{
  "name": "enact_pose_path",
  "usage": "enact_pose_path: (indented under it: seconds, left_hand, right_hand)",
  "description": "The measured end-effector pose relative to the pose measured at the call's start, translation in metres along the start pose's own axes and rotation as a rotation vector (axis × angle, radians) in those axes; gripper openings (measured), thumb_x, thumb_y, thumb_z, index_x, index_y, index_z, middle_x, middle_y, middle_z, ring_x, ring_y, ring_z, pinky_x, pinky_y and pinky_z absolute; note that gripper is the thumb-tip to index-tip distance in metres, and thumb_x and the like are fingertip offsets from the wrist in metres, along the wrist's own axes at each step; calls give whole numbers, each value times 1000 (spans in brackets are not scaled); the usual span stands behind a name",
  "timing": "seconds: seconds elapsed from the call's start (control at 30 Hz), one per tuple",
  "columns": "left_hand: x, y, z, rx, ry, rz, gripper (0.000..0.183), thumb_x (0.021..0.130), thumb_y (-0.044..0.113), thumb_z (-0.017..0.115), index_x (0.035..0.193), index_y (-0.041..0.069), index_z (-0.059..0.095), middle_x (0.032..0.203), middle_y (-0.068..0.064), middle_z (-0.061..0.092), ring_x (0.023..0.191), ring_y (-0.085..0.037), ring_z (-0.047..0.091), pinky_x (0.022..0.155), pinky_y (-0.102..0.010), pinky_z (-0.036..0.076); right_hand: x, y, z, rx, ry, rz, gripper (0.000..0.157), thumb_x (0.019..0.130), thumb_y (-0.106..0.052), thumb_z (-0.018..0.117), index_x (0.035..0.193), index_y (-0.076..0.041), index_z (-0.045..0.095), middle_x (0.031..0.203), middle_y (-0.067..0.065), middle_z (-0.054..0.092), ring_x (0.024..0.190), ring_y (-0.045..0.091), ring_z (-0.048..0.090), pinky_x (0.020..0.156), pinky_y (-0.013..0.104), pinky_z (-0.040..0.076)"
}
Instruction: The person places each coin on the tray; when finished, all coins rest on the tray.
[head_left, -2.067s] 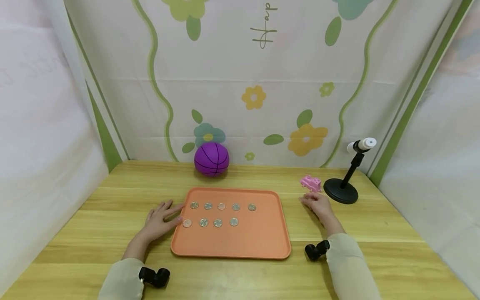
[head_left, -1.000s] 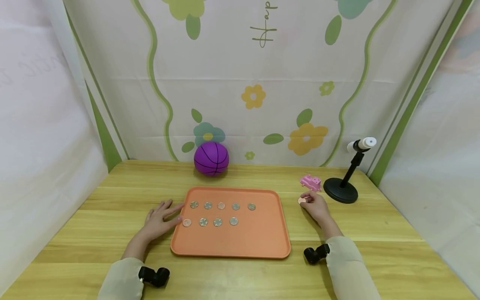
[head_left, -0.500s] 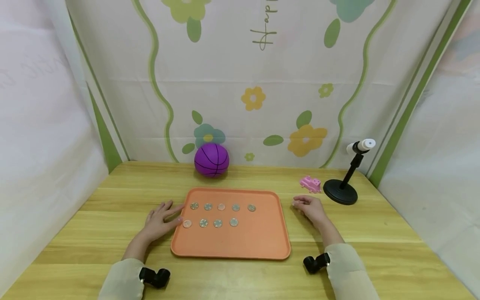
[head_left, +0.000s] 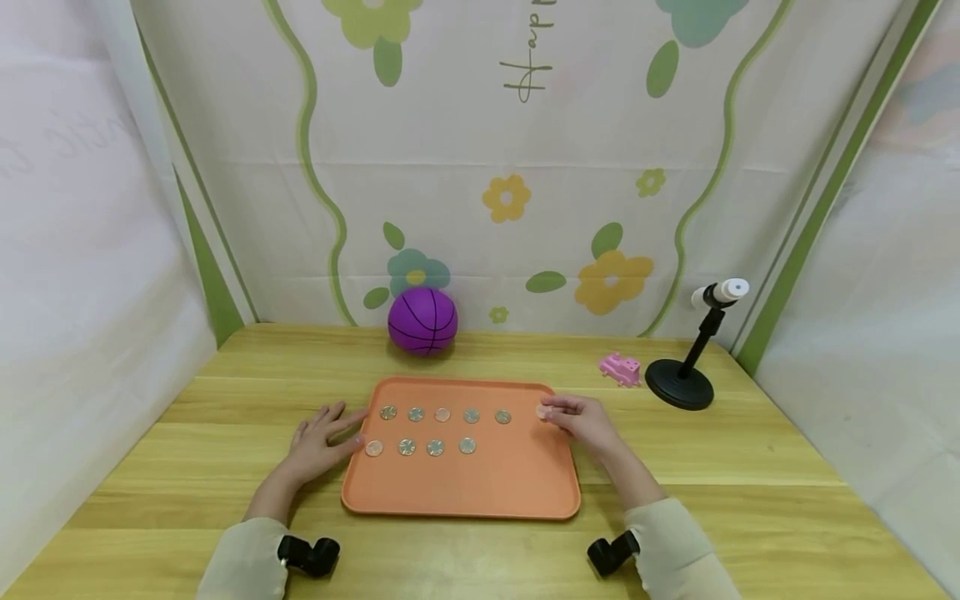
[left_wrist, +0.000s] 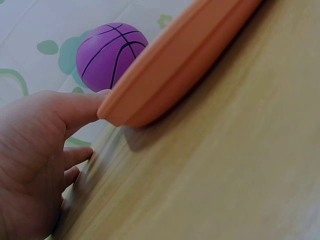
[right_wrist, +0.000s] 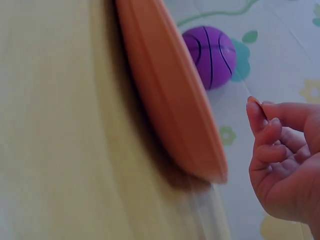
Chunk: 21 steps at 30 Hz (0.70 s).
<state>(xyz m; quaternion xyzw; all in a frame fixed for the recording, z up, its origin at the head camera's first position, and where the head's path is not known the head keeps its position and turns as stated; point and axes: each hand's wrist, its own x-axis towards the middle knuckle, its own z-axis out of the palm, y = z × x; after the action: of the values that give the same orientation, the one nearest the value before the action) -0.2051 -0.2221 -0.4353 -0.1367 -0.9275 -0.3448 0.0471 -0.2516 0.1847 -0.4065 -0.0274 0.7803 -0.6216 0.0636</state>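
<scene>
My right hand [head_left: 588,423] pinches a coppery coin [head_left: 543,412] between thumb and fingertips, over the right edge of the orange tray [head_left: 517,492]. In the right wrist view the coin [right_wrist: 257,104] shows as a thin edge between the fingertips of the right hand [right_wrist: 285,160]. Two rows of coins lie flat on the tray, with a silvery coin [head_left: 503,416] at the right end of the back row and another silvery coin [head_left: 467,445] ending the front row. My left hand [head_left: 318,446] rests at the tray's left edge, fingers spread and touching the rim.
A purple basketball [head_left: 423,321] sits behind the tray near the patterned cloth. To the back right are a pink toy [head_left: 620,369] and a black stand [head_left: 679,383] holding a white cylinder. Wooden tabletop [head_left: 757,467] surrounds the tray.
The right hand picked up a coin beside the pink toy and carried it left to the tray's right edge. The left hand and the coins on the tray stayed put.
</scene>
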Motion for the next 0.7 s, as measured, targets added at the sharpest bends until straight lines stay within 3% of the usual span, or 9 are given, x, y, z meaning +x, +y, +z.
enact_pose_path:
  seconds: [0.2,0.37,0.7]
  left_hand:
    - [0,0,0,-4,-2,-5,50,84,35,54,127,12,46,136,-26,19,123,-43,5,91,-60,-3]
    - [1,0,0,-8,-7,-10,50,84,35,54,128,12,45,136,-26,19,123,-43,5,91,-60,-3]
    - [1,0,0,-6,-3,-10,50,84,36,54,127,11,46,135,-26,20,123,-43,6,91,-60,-3]
  right_hand:
    - [-10,-6,26,36,-50,-9,30,81,-10,60,107,4,59,84,7,63,60,14,48,50,24,38]
    - [-12,-5,43,108,-69,47,30,79,-4,60,107,6,58,78,5,62,52,9,44,45,20,36]
    - [-13,8,56,90,-92,40,28,78,-6,62,102,7,59,72,10,63,41,8,43,38,19,35]
